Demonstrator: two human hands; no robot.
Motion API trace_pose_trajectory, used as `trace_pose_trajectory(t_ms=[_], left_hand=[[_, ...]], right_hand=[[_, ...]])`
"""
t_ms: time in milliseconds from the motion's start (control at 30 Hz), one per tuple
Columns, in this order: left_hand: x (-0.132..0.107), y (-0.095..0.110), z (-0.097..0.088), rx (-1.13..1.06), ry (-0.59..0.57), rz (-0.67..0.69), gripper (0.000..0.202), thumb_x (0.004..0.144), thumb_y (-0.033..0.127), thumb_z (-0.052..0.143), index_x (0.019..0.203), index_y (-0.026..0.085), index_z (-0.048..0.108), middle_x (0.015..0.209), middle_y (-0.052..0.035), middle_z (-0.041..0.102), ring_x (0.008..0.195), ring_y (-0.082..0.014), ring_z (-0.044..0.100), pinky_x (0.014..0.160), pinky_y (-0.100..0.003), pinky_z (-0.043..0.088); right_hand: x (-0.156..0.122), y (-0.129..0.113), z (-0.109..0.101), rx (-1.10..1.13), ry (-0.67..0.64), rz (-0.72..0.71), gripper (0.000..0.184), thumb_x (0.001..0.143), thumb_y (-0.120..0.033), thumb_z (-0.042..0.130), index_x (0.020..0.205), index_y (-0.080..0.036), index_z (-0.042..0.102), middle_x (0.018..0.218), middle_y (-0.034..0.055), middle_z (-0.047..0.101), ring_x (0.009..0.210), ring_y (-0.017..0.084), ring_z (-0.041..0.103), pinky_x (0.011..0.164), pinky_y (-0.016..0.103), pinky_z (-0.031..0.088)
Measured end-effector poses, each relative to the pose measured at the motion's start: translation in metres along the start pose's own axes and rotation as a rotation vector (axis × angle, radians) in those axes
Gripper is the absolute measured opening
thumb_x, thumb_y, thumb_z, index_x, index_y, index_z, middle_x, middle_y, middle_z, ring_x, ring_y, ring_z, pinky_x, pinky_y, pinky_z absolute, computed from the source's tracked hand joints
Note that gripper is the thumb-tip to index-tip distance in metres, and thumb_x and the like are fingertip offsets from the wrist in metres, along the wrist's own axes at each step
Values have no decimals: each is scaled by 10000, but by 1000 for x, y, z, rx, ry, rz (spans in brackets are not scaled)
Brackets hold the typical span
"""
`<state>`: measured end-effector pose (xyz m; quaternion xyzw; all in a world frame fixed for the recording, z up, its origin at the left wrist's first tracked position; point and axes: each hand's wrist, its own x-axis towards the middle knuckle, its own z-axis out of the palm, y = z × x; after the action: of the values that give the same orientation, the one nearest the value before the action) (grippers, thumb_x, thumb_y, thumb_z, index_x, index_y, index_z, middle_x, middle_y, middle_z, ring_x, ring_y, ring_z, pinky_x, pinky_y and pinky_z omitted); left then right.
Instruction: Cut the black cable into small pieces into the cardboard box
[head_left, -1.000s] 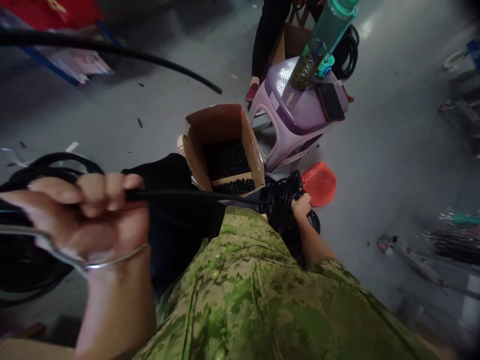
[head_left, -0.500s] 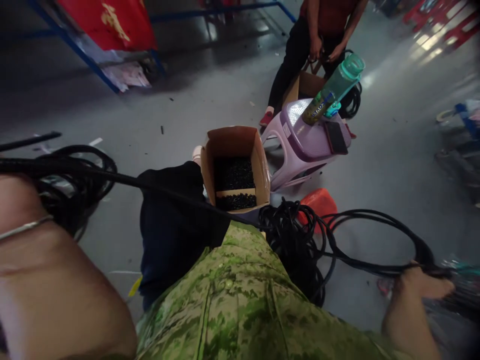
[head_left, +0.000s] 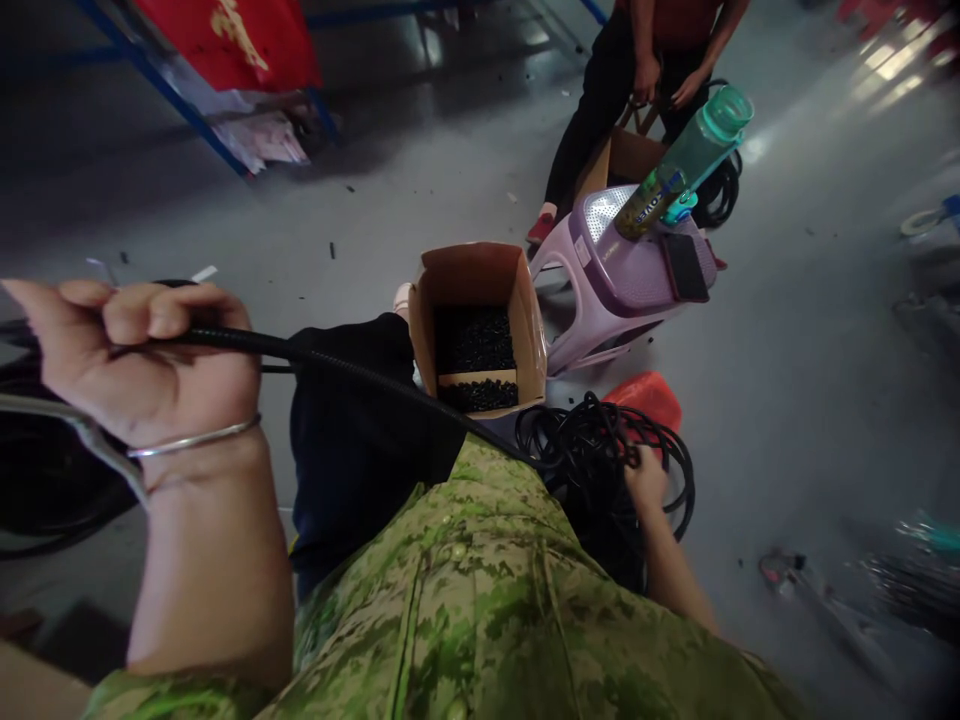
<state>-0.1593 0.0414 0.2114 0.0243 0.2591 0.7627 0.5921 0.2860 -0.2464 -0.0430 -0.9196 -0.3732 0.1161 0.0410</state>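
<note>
My left hand [head_left: 154, 355] is raised at the left, palm up, its fingers curled around a long black cable [head_left: 375, 385] with a ribbed or braided surface. From that hand the cable slants down to the right across my leg and into a tangled coil of black cable [head_left: 585, 440] beside my lap. My right hand [head_left: 646, 478] is at the right side of this coil, fingers closed on some of its loops; the fingertips are partly hidden. In front of me stands an open cardboard box [head_left: 532, 345] containing many small black pieces [head_left: 476, 340].
A purple stool [head_left: 592, 265] carries a green bottle [head_left: 682, 165] and a dark phone [head_left: 685, 267]. Something red [head_left: 649, 395] lies behind the coil. More black cable [head_left: 45, 480] is at the left. Another person [head_left: 637, 90] sits beyond the stool, near another cardboard box [head_left: 634, 155].
My right hand has come inward from the far right, bringing the stretched loops back to the coil. My left hand has come into view at the left, on the cable.
</note>
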Motion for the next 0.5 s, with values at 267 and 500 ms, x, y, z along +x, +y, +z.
trace_pose_trajectory(t_ms=[267,500], left_hand=[[-5,3,3,-41,-83,-32,485,953,556,287,668,175,381,421,99,238,383,-39,290,546,-178,400],[-2,3,-4,14,-117,-92,561,975,582,194,653,175,405,380,104,258,351,-40,279,494,-210,377]], right_hand=[[-23,-79,83,99,-593,-333,218,769,-203,606,981,-248,628,894,-5,716,815,165,658,659,185,413],[-45,-25,77,-186,-640,-338,244,788,-228,632,1029,-250,599,921,26,712,838,171,664,621,199,333]])
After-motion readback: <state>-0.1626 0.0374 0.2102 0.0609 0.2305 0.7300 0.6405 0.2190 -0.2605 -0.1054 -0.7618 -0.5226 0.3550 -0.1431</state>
